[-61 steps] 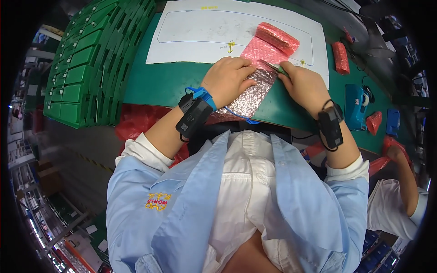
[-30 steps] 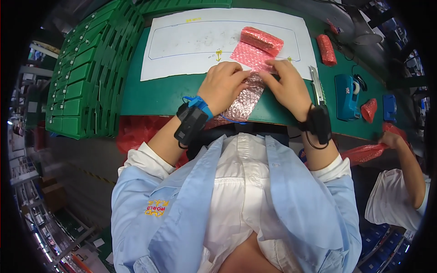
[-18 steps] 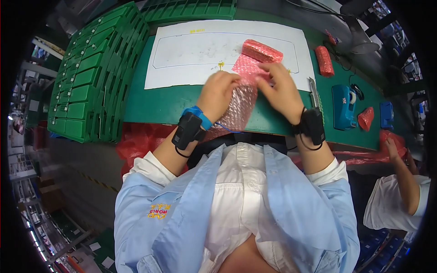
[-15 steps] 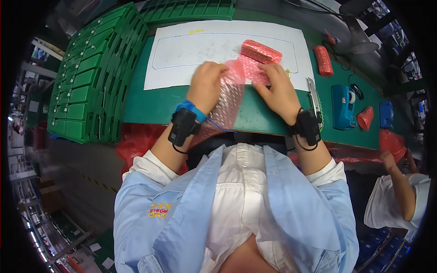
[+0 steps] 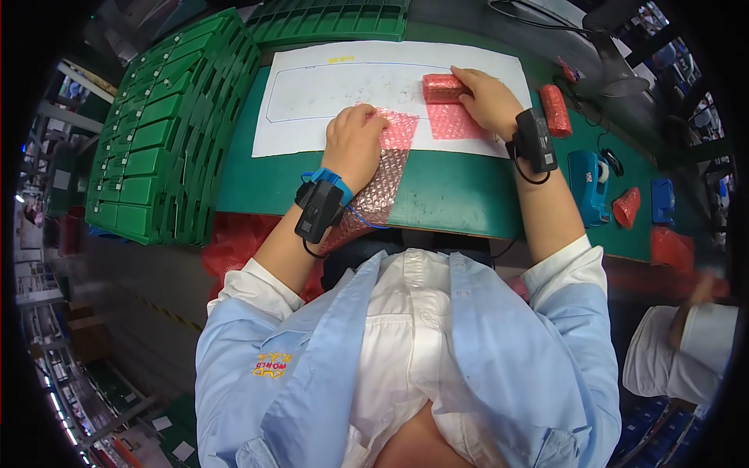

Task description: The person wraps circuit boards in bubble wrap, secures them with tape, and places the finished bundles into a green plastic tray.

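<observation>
A pink bubble wrap roll point(image 5: 441, 88) lies on the white sheet, with a flat flap point(image 5: 456, 125) spreading from it toward me. My right hand point(image 5: 493, 103) grips the roll's right end, fingers on the far side and thumb on the near side. A long strip of bubble wrap point(image 5: 388, 171) runs over the table's front edge toward my lap. My left hand point(image 5: 355, 144) is closed on this strip near its far end, fingers curled over its left side. Between strip and flap a narrow gap shows the white sheet. What the roll contains is hidden.
The white sheet point(image 5: 312, 129) lies on a green table point(image 5: 257, 183). Stacked green trays point(image 5: 148, 164) stand left. At right are another pink roll point(image 5: 555, 111), a blue tape dispenser point(image 5: 587, 187), a small pink bundle point(image 5: 626, 206) and a lamp point(image 5: 620, 74). A co-worker's sleeve point(image 5: 651, 351) shows lower right.
My right hand has moved up and right onto the roll, which now lies straighter. The strip and the roll's flap, joined or overlapping before, are now apart. My left hand has shifted slightly.
</observation>
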A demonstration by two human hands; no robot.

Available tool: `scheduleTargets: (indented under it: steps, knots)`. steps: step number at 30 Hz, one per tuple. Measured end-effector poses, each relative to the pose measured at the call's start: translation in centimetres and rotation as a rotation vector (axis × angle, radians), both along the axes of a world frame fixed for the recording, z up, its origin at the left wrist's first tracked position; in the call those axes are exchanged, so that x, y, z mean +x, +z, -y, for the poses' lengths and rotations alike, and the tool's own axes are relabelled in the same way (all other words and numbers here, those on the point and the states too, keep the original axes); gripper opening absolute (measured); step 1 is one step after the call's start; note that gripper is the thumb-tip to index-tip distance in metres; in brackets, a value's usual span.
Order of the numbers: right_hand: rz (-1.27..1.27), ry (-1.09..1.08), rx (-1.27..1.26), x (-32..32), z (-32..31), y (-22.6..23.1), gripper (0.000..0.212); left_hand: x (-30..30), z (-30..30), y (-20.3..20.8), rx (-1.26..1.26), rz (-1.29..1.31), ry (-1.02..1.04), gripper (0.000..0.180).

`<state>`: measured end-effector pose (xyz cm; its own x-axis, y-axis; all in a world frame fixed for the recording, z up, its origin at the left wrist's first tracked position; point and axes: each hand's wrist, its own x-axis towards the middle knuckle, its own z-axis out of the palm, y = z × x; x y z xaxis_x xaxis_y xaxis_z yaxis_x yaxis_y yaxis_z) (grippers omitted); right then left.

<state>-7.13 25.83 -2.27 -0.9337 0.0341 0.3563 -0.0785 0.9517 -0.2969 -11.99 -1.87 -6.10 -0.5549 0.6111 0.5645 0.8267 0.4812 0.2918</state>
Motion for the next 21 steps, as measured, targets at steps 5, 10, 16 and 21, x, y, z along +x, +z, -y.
scheduleTargets:
  steps: [5, 10, 16, 21]
  knots:
    - [0.284, 0.014, 0.239, -0.1, 1.4, 3.8, 0.044, 0.0, 0.1, -0.2, 0.007, 0.046, -0.014, 0.021]
    - [0.324, 0.003, 0.22, -0.4, 1.3, 2.6, 0.044, 0.1, 0.0, -0.2, -0.004, 0.035, -0.03, 0.02]
    - [0.311, -0.003, 0.101, 1.3, 2.0, 2.6, 0.047, 0.0, 0.0, 0.0, -0.019, 0.011, -0.036, 0.021]
    - [0.278, -0.02, -0.215, 2.8, 1.8, 2.8, 0.051, 0.0, -0.3, 0.8, 0.001, 0.045, -0.141, 0.025]
